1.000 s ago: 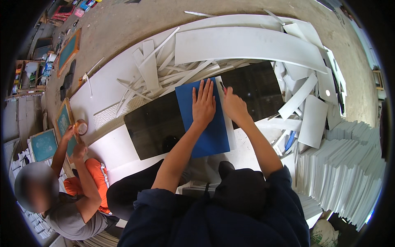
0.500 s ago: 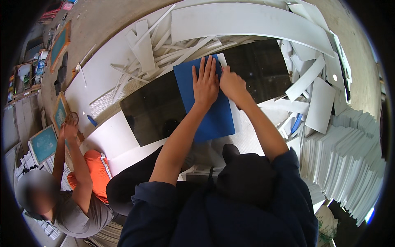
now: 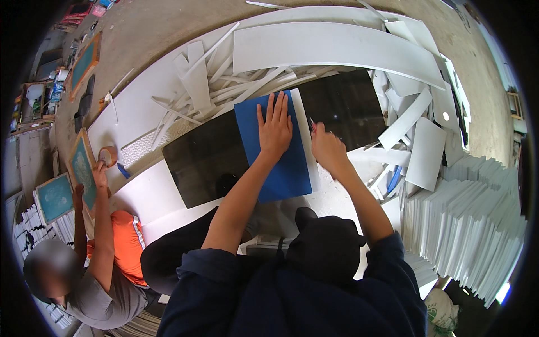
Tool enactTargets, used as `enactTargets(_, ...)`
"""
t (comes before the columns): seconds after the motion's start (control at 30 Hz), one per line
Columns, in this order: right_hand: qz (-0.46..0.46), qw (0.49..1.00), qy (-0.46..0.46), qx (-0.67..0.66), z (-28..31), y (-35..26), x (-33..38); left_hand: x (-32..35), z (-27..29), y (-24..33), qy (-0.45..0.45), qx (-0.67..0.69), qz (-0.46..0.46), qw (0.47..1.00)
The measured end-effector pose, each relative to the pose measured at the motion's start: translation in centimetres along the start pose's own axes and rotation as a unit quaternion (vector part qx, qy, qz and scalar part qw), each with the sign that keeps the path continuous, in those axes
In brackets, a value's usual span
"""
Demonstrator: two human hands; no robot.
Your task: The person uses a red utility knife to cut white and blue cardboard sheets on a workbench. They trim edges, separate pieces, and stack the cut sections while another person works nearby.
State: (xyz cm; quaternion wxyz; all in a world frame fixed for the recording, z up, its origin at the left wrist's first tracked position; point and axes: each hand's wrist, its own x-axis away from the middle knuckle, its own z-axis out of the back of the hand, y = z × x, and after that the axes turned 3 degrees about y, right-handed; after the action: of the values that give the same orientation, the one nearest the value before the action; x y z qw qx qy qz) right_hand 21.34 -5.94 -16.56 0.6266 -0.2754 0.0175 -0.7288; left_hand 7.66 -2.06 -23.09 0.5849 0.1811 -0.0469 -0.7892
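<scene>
A blue rectangular sheet lies on a dark glossy board in front of me. My left hand presses flat on the blue sheet, fingers spread. A white strip runs along the sheet's right edge. My right hand is closed around a thin dark tool, its tip at that white strip beside the blue sheet.
White offcut strips and big white boards pile up behind the dark board. A stack of white sheets stands on the right. At the left a seated person handles a teal framed panel.
My right hand has slid down the blue sheet's right edge, toward me. My left hand stays flat on the sheet. The view has shifted slightly.
</scene>
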Motion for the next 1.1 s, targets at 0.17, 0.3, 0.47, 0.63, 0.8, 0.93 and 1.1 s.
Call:
enactTargets(0.17, -0.001, 1.0, 0.009, -0.025, -1.0, -2.5, -6.0, 0.0, -0.1, 0.1, -0.02, -0.005, 0.002, 1.0)
enactTargets(0.3, -0.017, 0.999, 0.018, -0.042, -1.7, -3.2, -7.7, 0.0, 0.1, 0.0, -0.023, -0.007, -0.004, 1.0)
enactTargets(0.47, -0.062, 0.994, -0.033, -0.083, -1.3, -4.1, -8.6, 0.1, -0.2, -0.1, -0.013, 0.001, -0.007, 1.0)
enactTargets(0.63, 0.014, 0.997, 0.055, -0.046, -3.0, -2.6, -5.9, 0.1, -0.6, -0.1, 0.002, -0.004, -0.007, 1.0)
enactTargets(0.8, -0.042, 0.998, -0.028, -0.03, -5.3, 0.2, 2.6, 0.0, -0.6, 0.0, 0.012, -0.016, -0.001, 1.0)
enactTargets(0.93, -0.032, 0.997, -0.07, -0.014, -4.7, 1.2, 5.2, 0.3, -0.1, 0.2, 0.009, -0.012, -0.002, 1.0)
enactTargets(1.1, -0.004, 0.997, -0.078, 0.008, -0.7, 0.7, 3.9, 0.1, -0.1, 0.0, 0.004, -0.023, -0.006, 1.0)
